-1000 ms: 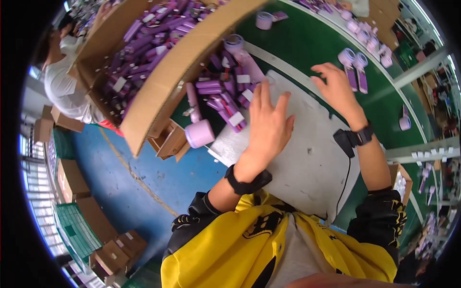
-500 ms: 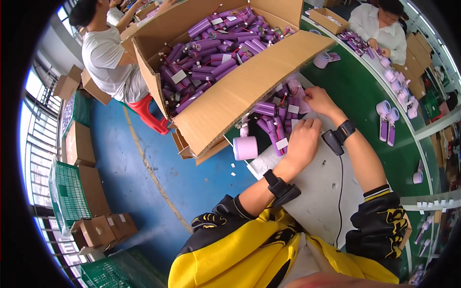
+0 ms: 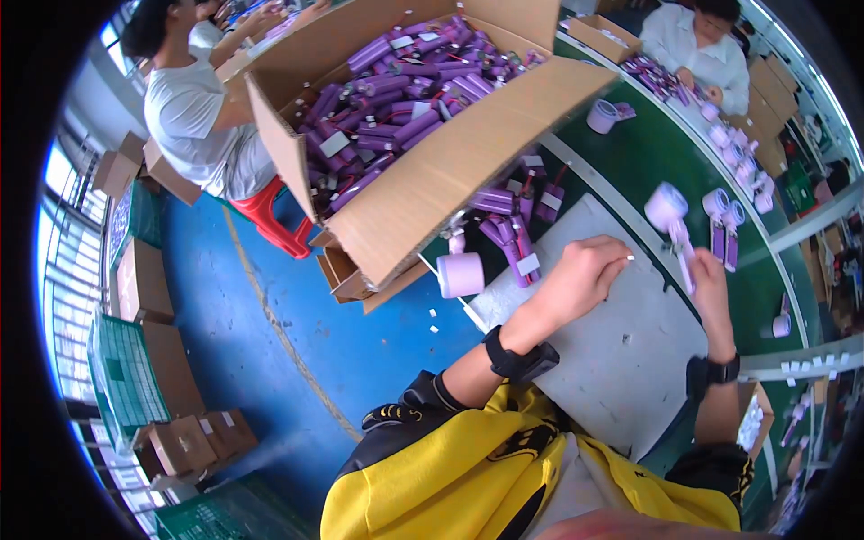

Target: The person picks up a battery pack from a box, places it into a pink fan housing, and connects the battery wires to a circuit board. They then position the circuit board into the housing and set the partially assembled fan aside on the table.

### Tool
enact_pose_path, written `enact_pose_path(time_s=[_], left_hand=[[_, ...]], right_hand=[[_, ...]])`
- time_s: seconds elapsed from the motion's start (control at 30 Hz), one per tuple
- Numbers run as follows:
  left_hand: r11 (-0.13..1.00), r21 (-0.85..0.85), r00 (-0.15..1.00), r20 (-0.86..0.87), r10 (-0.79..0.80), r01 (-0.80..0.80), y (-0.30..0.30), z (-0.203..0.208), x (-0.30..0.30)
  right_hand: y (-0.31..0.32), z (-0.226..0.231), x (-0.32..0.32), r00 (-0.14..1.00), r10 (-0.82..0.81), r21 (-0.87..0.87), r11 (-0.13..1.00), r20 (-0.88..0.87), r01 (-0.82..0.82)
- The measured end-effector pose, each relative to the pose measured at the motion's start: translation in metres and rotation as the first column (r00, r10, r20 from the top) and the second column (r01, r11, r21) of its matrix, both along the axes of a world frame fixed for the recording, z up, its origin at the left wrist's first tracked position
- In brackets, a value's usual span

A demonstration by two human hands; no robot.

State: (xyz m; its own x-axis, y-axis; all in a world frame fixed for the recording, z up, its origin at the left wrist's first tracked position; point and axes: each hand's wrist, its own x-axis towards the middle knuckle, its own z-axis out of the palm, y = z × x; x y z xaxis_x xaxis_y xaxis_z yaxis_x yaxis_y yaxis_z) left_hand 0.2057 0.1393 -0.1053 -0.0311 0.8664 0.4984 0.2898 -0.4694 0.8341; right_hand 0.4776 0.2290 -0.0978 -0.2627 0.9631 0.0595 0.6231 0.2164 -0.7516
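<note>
My left hand (image 3: pixel 587 277) is above the grey work board (image 3: pixel 621 337), its fingers pinched on a small white piece (image 3: pixel 631 257). To its right, my right hand (image 3: pixel 711 286) grips the narrow end of a lilac round-headed part (image 3: pixel 666 209), whose round head points away from me. Purple wrapped battery packs (image 3: pixel 515 241) with wires and white labels lie at the board's far left corner. Another lilac round-headed part (image 3: pixel 461 275) rests at the board's left edge, near those packs.
A large open cardboard box (image 3: pixel 468 171) full of purple battery packs stands at the far left, its flap overhanging the board. More lilac parts (image 3: pixel 725 216) lie on the green table (image 3: pixel 621 166) to the right. Two people work nearby; a red stool (image 3: pixel 274 220) stands left.
My right hand has swung right and nearer from the battery packs, carrying the lilac part over the green table. My left hand has shifted slightly right; a white piece now shows at its fingertips.
</note>
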Motion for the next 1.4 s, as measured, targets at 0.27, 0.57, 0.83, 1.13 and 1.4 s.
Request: enact_pose_path(time_s=[0.27, 0.57, 0.83, 1.13, 1.4], left_hand=[[0.908, -0.058, 0.907, 0.103, -0.409, 0.416, -0.030, 0.029, 0.041], [0.606, -0.174, 0.608, 0.459, -0.648, 0.777, -0.039, 0.025, 0.090], [0.833, -0.345, 0.897, 0.067, -0.437, 0.432, -0.032, 0.003, 0.087], [0.795, -0.478, 0.741, -0.363, -0.565, 0.373, -0.014, -0.025, 0.075], [0.484, -0.641, 0.598, -0.048, -0.800, 0.596, 0.040, -0.028, 0.082]], right_hand=[[-0.158, -0.017, 0.033, 0.934, -0.267, -0.085, 0.952, 0.236, 0.294], [-0.171, 0.018, 0.007, 0.995, -0.064, 0.219, 0.973, -0.071, 0.078], [-0.161, -0.025, 0.038, 0.919, -0.146, -0.263, 0.964, -0.367, 0.048], [-0.157, -0.054, 0.009, 0.969, -0.129, 0.069, 0.987, -0.210, 0.146], [-0.155, -0.054, 0.000, 0.941, -0.302, 0.145, 0.935, -0.153, 0.324]])
